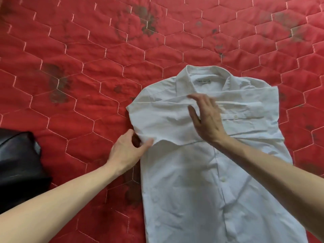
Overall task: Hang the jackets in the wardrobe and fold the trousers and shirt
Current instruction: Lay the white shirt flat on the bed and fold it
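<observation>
Red quilt (pixel 70 102) carries the shirt (pixel 201 172), sleeves folded in, body unfolded; left hand (pixel 126 151) pinches its edge, right hand (pixel 205 116) presses flat, fingers straight.

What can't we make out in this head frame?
- Shirt hem: cut off by the bottom edge.
- Collar label: too small to read.
- Dark item at left: cropped by the frame edge, type unclear.
- Left hand fingertips: hidden under the shirt edge.
- Right hand: motion-blurred, contact unclear.
</observation>
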